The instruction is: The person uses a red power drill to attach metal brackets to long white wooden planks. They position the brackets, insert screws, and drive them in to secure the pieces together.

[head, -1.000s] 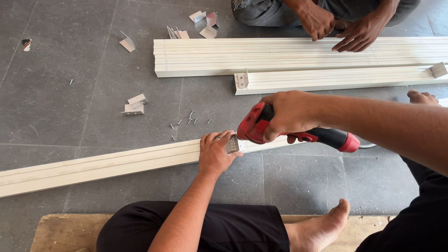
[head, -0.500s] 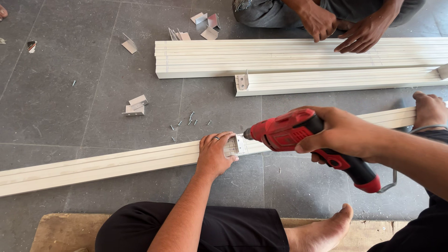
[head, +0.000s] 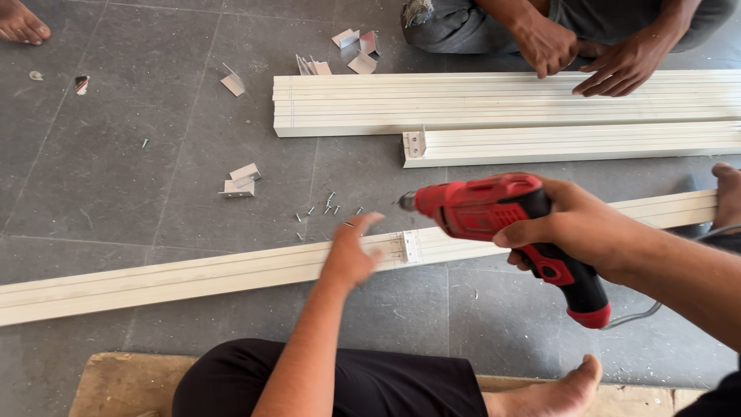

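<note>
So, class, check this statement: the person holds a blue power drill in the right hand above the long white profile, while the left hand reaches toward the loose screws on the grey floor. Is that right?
Not quite: the power drill is red with black parts, not blue, as the head view shows. The rest stands: the right hand holds it above the long white profile, and the left hand reaches toward the loose screws on the grey floor.

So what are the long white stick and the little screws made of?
The long white strip looks like painted metal or plastic: smooth, ridged, even cream colour; I can't tell which. The screws look like metal, small, grey and slightly shiny.
</note>
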Available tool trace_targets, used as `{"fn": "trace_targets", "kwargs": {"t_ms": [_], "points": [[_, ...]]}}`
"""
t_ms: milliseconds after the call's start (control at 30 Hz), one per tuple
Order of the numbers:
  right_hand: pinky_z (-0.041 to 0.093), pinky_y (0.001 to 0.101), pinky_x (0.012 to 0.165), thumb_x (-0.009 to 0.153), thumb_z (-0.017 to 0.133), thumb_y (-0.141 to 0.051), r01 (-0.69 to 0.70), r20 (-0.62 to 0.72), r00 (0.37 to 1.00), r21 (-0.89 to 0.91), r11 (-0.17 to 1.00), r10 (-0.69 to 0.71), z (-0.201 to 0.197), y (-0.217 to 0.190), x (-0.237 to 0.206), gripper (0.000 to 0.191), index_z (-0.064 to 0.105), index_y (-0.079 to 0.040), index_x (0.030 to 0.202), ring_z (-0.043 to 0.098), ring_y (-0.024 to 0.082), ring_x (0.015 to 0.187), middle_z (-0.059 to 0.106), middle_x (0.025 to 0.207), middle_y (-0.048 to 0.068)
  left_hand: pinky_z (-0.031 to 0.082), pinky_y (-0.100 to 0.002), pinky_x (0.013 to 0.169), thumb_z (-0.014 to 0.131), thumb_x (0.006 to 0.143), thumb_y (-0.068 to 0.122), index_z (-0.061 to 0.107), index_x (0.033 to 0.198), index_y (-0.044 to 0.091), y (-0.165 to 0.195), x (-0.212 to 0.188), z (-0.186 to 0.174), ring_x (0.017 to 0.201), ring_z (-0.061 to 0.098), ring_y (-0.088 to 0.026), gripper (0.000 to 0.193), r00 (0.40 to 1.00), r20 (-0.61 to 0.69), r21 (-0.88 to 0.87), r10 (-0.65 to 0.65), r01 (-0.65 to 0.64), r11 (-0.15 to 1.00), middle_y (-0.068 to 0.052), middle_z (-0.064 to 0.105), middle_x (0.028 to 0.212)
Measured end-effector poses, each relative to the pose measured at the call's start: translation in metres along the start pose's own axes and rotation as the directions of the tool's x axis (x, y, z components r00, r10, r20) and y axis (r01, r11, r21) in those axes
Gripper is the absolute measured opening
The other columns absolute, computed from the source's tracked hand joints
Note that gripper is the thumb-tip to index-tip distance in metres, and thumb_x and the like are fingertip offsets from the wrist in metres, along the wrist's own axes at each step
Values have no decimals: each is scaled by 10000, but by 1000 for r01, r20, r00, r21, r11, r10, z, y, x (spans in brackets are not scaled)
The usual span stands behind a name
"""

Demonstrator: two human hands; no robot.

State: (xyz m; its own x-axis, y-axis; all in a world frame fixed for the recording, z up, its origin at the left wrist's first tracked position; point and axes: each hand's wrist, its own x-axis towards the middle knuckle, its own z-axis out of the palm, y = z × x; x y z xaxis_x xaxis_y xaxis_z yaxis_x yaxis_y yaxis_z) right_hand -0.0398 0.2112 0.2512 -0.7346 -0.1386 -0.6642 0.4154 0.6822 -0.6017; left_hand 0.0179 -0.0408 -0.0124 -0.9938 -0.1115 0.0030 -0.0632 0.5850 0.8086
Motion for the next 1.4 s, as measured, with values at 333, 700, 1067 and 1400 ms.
{"fn": "trace_targets", "kwargs": {"t_ms": [333, 700, 1067, 1400], "points": [[608, 416, 627, 732, 823, -133, -36, -36, 999, 93, 995, 39, -16, 31, 28, 626, 633, -5, 1314, 736, 282, 732, 727, 899, 202, 530, -432, 929, 823, 758, 112, 714, 1137, 141, -55, 18, -82, 1144, 636, -281, 395, 873, -375, 84, -313, 368, 926, -55, 694, 1155], [604, 417, 647, 721, 825, -167, -40, -32, 999, 70, 997, 43, -18, 26, 26, 691, 605, -65, 1368, 726, 274, 721, 714, 888, 174, 529, -449, 930, 789, 912, 226, 769, 996, 122, -48, 32, -58, 1057, 651, -311, 135, 884, -417, 333, -210, 364, 870, -73, 728, 1043], [601, 391, 818, 688, 875, -123, 301, 202, 921, 170, 938, -333, -22, 56, 19, 950, 486, -96, 1554, 753, 246, 890, 764, 1128, 153, 636, -342, 865, 611, 975, 145, 653, 1147, 4, 27, 21, -27, 1058, 740, -253, 226, 879, 249, -968, -407, 244, -67, -130, 740, 1086], [600, 410, 839, 706, 858, -119, 295, 198, 926, 156, 943, -322, -17, 51, 13, 931, 477, -115, 1555, 757, 253, 901, 775, 1133, 164, 636, -317, 887, 643, 984, 212, 668, 1107, 9, 36, 20, -25, 999, 729, -218, 238, 875, 333, -942, -353, 287, -177, -108, 715, 1027]]}}
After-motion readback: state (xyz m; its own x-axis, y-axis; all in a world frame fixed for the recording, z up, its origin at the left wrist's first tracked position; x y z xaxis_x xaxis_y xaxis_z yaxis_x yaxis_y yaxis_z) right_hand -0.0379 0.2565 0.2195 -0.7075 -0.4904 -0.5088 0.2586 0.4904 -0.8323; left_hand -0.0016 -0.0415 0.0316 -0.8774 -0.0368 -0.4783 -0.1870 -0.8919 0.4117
